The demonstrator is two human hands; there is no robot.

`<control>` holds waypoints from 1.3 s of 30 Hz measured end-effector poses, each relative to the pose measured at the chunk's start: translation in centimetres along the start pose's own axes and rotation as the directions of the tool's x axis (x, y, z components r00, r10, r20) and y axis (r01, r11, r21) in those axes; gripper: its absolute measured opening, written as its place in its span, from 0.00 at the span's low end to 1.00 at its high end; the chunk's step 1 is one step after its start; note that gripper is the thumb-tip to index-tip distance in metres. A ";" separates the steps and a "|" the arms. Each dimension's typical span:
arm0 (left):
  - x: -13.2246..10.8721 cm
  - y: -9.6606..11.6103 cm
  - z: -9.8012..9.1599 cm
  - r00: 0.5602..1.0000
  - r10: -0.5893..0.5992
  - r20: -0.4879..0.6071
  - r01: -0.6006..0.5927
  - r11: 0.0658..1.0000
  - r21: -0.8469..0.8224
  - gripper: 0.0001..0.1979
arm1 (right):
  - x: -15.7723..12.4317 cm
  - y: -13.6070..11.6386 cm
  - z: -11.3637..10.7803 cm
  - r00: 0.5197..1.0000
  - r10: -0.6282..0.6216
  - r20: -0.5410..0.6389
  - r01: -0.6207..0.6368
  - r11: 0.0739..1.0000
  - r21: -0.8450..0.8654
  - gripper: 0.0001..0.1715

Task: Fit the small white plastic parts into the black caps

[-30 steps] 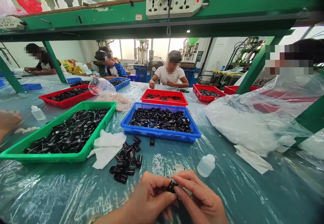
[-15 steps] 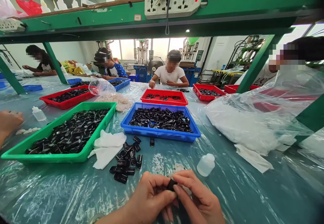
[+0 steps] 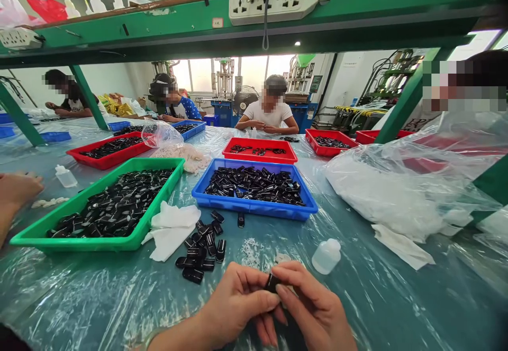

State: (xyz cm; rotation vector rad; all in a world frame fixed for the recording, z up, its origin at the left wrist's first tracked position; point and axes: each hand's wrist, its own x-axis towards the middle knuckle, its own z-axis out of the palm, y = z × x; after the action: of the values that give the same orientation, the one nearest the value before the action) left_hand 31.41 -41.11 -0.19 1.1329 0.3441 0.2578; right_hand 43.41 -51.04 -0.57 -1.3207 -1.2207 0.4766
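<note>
A small glossy black plastic piece (image 3: pixel 272 282) is pinched between both hands near the table's front. My left hand (image 3: pixel 238 300) grips it from the left, thumb stretched along its lower side. My right hand (image 3: pixel 311 306) pinches its right side between thumb and fingers. The fingers cover most of it. Just beyond the hands lie tiny white bits (image 3: pixel 251 250) and a pale lump (image 3: pixel 282 258). Left of them is a loose pile of similar black pieces (image 3: pixel 201 246). A translucent white squeeze bottle (image 3: pixel 326 256) stands to the right of my right hand.
A blue tray (image 3: pixel 254 206) and a green tray (image 3: pixel 79 244) hold many black pieces. White cloth (image 3: pixel 173 229) lies between them; a clear plastic bag (image 3: pixel 397 192) bulges at right. A green shelf beam (image 3: pixel 159 23) crosses overhead. Co-workers sit around, one's hand (image 3: pixel 19 189) at far left.
Both hands still hold the black piece, its position slightly shifted and the fingers a little rearranged. The view has moved slightly. The co-worker opposite has brought both hands together.
</note>
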 end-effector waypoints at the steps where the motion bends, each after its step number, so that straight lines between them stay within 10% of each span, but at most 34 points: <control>1: 0.0 0.0 -0.1 1.000 -0.004 -0.002 0.004 1.000 -0.021 0.16 | -0.1 0.1 0.1 0.999 0.034 -0.001 -0.034 0.999 0.037 0.10; 19: 0.0 0.1 -0.6 0.998 -0.012 0.057 0.023 0.979 -0.202 0.26 | -1.1 1.6 0.7 0.969 0.237 -0.075 -0.204 0.931 0.302 0.21; 39: 0.2 0.0 -0.5 0.998 -0.022 0.051 0.030 0.985 -0.169 0.28 | 0.0 0.2 -0.2 0.997 0.079 0.026 -0.082 0.990 0.113 0.15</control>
State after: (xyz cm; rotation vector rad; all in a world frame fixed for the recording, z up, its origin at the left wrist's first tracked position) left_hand 31.35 -40.59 -0.43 0.9649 0.2880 0.2318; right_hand 43.68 -51.05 -0.68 -1.2738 -1.1443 0.6105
